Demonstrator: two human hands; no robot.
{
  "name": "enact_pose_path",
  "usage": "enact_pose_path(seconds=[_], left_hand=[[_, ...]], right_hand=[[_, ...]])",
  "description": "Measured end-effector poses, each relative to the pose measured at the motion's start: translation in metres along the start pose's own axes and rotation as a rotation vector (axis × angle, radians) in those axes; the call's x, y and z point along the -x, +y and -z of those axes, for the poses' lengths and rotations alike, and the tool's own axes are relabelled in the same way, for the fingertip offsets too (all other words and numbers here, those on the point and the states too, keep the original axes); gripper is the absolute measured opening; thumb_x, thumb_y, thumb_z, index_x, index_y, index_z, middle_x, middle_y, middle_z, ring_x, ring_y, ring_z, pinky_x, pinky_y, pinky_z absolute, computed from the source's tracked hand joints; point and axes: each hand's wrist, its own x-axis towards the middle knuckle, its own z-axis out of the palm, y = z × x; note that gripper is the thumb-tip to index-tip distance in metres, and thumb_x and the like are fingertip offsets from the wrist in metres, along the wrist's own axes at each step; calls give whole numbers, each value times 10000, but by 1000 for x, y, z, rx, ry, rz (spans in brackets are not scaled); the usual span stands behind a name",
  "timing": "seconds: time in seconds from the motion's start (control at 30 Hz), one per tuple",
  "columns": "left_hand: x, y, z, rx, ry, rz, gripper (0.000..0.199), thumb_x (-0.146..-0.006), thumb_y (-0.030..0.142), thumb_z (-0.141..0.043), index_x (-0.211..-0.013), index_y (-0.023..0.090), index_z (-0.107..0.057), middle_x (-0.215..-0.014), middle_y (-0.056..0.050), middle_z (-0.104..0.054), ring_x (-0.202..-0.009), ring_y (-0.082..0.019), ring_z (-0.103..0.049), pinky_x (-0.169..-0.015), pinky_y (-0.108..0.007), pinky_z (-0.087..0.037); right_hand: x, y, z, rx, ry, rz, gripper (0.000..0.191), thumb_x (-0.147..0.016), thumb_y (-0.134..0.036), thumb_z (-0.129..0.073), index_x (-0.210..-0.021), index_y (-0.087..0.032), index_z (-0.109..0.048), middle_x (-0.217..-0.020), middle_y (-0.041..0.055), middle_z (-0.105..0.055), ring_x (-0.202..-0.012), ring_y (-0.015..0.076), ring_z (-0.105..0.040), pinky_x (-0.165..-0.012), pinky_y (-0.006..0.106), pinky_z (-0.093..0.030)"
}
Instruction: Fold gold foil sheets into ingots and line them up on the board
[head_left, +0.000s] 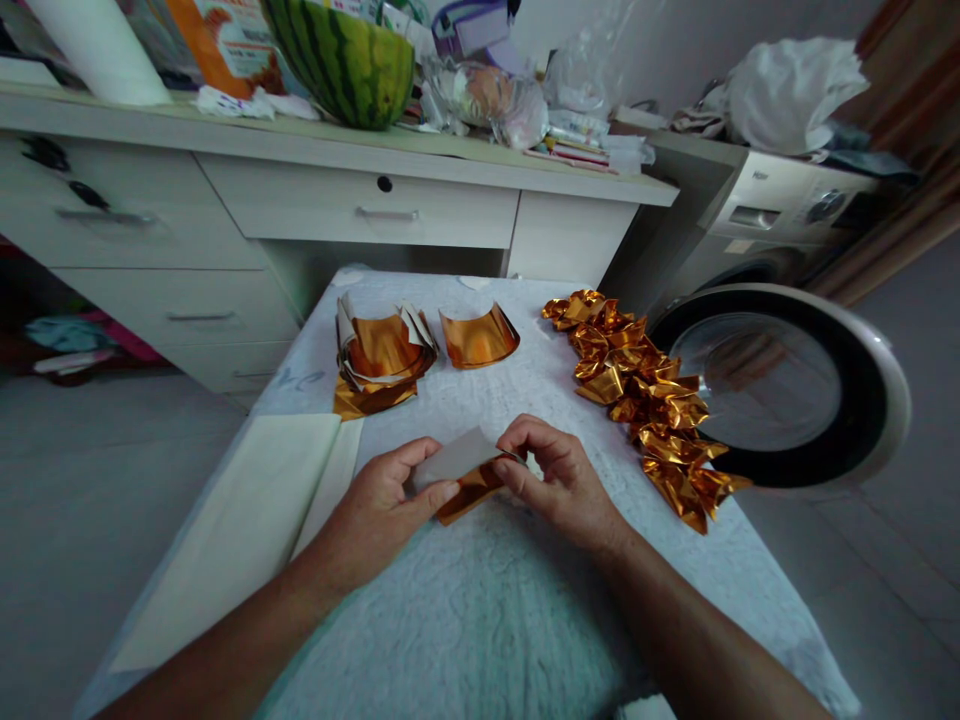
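Between my hands is a sheet of gold foil paper, pale grey on its back and shiny copper-gold on its front, partly folded over. My left hand pinches its left end between thumb and fingers. At the right end, my right hand grips the edge with thumb and forefinger. Beyond them lies a curled stack of foil paper, with a single curved gold sheet beside it. A row of folded gold foil pieces runs down the table's right side.
A cloth-covered table bears everything, with folded white paper along its left edge. Behind stands a white drawer counter holding a cut watermelon and plastic bags. At right, the washing machine door hangs open beside the table.
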Motion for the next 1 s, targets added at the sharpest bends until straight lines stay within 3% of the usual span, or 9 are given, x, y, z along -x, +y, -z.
enact_pose_path(seconds=[0.5,1.0], left_hand=[[-1,-5,0,-11,-21,-6,214,-826,303,-622,-1002,182,-621,-832,9,-634,-755,-164,-607,-641,-242,-484],[2,1,-1,-86,-36,-41,202,-826,333,-613,-952,176,-616,-745,28,-578,-645,-136,-547,-566,-225,-433]], right_hand=[[-2,1,0,38,1,12,157,-851,-307,-633,-744,-207,-575,-725,-11,-545,-683,129,-498,-651,267,-399],[0,5,2,48,12,37,195,-887,-333,-611,-741,-208,-578,-724,-12,-539,-702,131,-512,-667,267,-402]])
